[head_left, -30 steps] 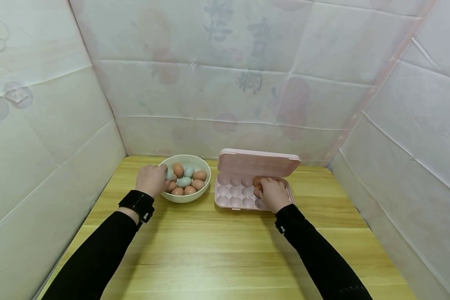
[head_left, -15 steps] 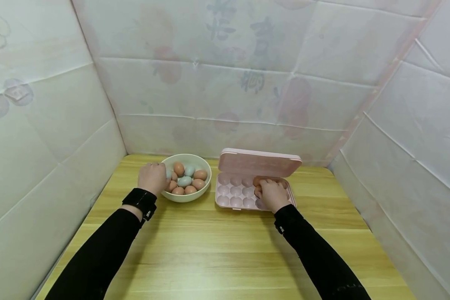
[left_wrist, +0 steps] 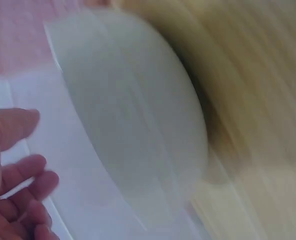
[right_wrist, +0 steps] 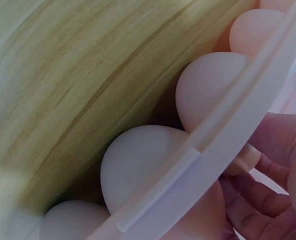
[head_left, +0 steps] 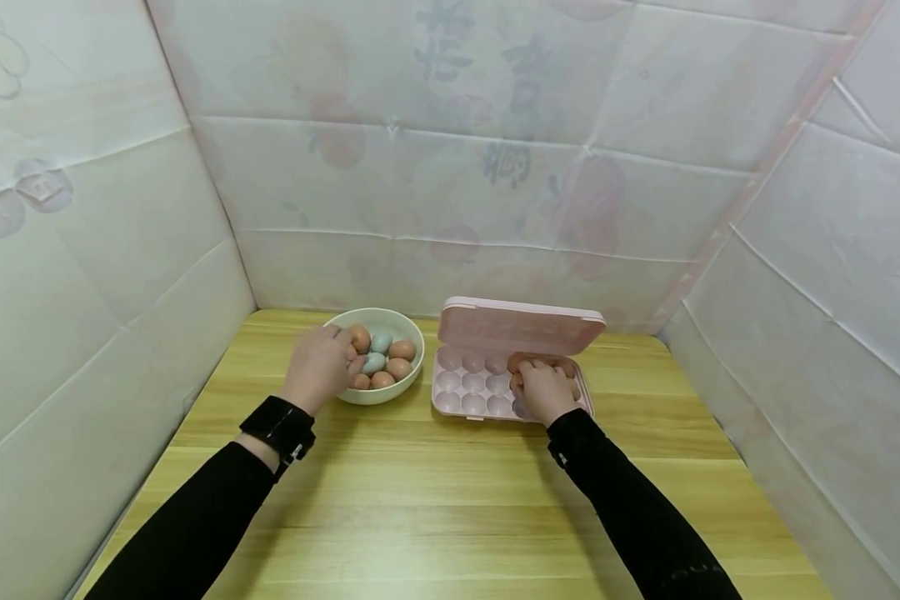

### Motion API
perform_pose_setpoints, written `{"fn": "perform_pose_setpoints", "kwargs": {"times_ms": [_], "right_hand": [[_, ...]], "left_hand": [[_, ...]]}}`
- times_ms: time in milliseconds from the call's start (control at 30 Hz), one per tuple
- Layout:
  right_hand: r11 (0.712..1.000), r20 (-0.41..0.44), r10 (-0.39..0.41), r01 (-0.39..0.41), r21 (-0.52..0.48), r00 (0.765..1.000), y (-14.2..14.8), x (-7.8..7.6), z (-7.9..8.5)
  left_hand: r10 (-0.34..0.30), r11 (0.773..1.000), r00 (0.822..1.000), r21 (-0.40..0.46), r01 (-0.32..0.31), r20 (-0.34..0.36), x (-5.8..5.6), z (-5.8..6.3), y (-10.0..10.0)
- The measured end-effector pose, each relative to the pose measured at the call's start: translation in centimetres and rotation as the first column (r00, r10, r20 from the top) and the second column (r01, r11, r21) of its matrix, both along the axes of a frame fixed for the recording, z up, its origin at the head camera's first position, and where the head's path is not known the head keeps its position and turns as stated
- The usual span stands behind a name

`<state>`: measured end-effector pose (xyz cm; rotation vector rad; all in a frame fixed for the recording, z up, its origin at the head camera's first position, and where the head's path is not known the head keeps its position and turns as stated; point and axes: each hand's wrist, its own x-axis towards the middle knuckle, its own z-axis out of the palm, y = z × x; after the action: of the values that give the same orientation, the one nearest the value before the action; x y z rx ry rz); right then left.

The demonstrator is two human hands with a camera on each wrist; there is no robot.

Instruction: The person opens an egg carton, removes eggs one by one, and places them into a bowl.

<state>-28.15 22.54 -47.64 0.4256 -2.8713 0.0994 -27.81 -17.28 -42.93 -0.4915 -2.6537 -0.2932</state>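
The left hand (head_left: 317,367) is over the left side of a pale cream bowl (head_left: 378,398). Brown eggs (head_left: 402,350) and pale blue-green eggs (head_left: 374,362) fill the bowl. In the left wrist view the left hand's thumb and loosely bent fingers (left_wrist: 43,185) are apart, with nothing visible between them. On the right, the right hand (head_left: 546,387) reaches into a pink egg box (head_left: 448,382), partly covering its right half. Seen from the right wrist, its thumb and fingers hold a brown egg (right_wrist: 245,160). More brown eggs (head_left: 520,362) sit in cups near the fingers.
The box's hinged lid (head_left: 521,323) stands raised at the back. Several left-hand cups hold no eggs. Both containers are on a wood-grain table (head_left: 427,500), near a back wall (head_left: 420,183) of white printed sheeting. Similar sheeting encloses both sides.
The left hand has moved a little right over the bowl, covering the eggs at its left side. The right hand has stayed nearly in place at the egg box.
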Motion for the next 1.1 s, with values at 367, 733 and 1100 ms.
{"fn": "perform_pose_setpoints", "kwargs": {"times_ms": [367,733,1100], "right_hand": [[1.0,-0.034,0.018,-0.018,-0.011,0.999,0.1,0.1,-0.2],[0.966,-0.032,0.042,-0.049,-0.253,0.999,0.4,1.8,-0.1],[0.605,0.176,0.223,0.006,-0.796,0.959,-1.5,5.8,1.6]], "left_hand": [[-0.286,0.953,0.954,0.074,0.293,-0.09,4.7,-1.6,4.8],[-0.359,0.924,0.928,0.107,0.368,-0.098,6.7,-2.0,7.0],[-0.43,0.882,0.896,0.162,0.443,-0.109,7.5,-1.6,8.6]]}}
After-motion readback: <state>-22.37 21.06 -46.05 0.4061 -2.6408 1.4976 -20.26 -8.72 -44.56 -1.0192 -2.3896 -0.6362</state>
